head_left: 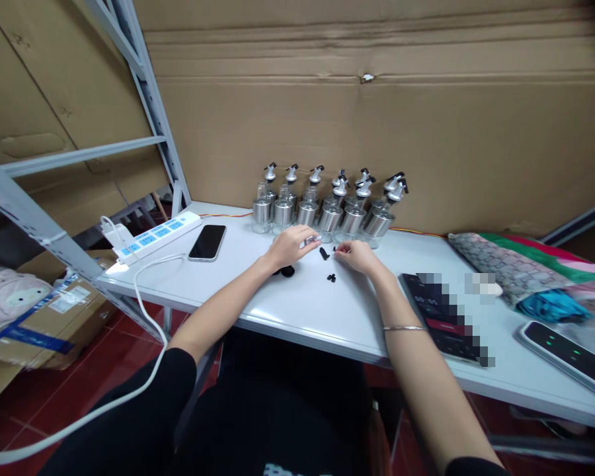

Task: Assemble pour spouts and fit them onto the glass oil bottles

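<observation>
My left hand [292, 246] is closed around a small silvery spout piece [314, 240], partly covered by the fingers. My right hand [356, 255] pinches a tiny black part [334, 250] just to the right of it. Between the hands lies a black plastic piece [324, 253]. Several small black bits [332, 278] are clustered nearer to me on the tabletop. Round black pieces [287, 271] sit below my left wrist. Behind the hands stand glass bottles with steel sleeves [307, 213], in two rows; many carry silver pourer tops with black flaps [364, 186], while some front-left ones have bare necks.
On the white table [277, 311], a phone [207, 242] and a power strip [158, 237] with a white cable lie left. A larger phone showing a timer [429, 301], a patterned bag [500, 264] and a black-topped device [570, 350] lie right. A cardboard wall [297, 119] stands behind.
</observation>
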Demonstrator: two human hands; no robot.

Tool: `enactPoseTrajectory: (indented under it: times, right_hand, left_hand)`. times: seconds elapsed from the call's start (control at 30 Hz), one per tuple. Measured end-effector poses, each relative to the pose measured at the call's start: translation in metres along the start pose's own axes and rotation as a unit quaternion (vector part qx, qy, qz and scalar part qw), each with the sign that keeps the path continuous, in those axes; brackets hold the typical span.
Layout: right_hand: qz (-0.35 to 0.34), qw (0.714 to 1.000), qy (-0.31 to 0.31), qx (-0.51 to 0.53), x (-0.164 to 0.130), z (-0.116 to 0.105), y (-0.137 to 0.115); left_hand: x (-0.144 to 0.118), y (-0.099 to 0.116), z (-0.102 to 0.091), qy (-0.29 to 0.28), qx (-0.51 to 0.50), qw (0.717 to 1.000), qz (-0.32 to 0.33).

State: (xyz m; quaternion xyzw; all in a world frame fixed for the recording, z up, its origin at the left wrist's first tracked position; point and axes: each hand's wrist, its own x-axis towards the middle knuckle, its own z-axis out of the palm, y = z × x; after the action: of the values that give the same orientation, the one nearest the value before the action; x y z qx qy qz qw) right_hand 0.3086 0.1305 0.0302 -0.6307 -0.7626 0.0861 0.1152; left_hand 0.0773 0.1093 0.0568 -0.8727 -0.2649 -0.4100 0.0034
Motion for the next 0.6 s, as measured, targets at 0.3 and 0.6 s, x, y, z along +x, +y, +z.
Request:
enactPoseTrajectory:
  times: [0.3,0.6]
  right_hand:
    - [0.007,1.0,0.011,-0.005,0.0,0.001,-0.001]
    - [-0.042,0.999,-0.001,0.026,-0.002,0.002,-0.019]
  left_hand:
    - [0.0,0.0,0.001,-0.003,0.004,1.0,-0.005]
    - [0.0,0.0,0.0,-0.006,0.005,1.0,0.0]
